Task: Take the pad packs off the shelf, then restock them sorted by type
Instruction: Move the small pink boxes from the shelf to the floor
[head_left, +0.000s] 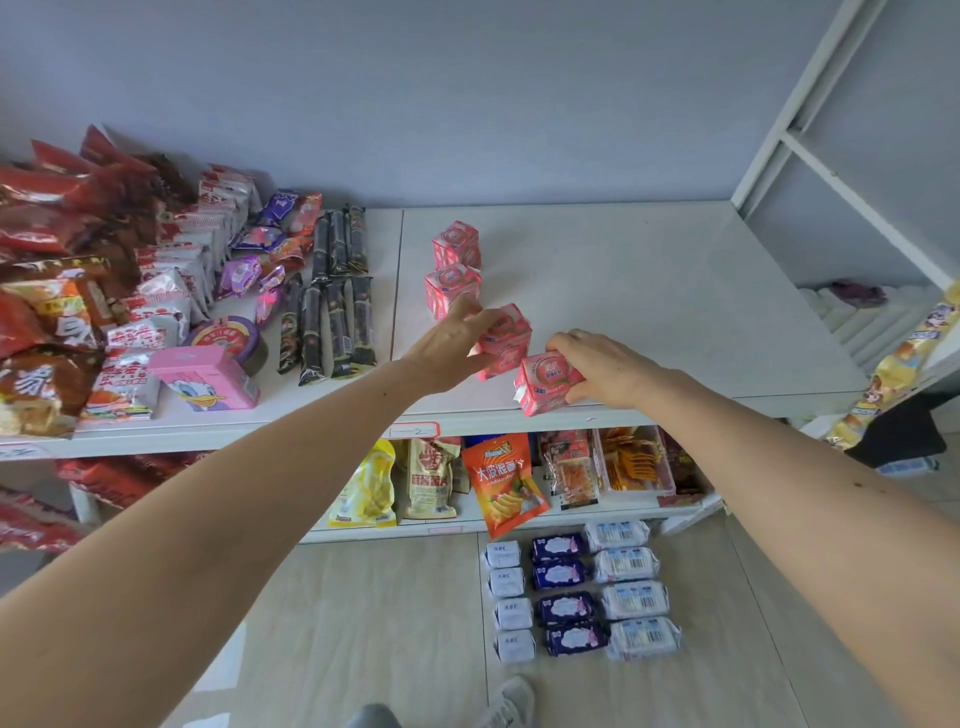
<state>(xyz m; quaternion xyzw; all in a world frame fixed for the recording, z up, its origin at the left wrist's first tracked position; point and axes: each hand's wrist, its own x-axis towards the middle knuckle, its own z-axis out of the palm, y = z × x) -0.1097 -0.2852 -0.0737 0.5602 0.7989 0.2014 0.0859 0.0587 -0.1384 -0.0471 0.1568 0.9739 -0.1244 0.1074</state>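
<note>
Spanning the view, the white top shelf (649, 291) lies bare to the right of four pink pad packs, which run in a line from back to front edge. Snack packets (104, 291) crowd its left part. On the floor, twelve more pad packs (582, 587) sit in three columns. Left hand (449, 348) grips the third pink pack (506, 340); right hand (602, 369) grips the front pink pack (545, 384) at the shelf's lip.
</note>
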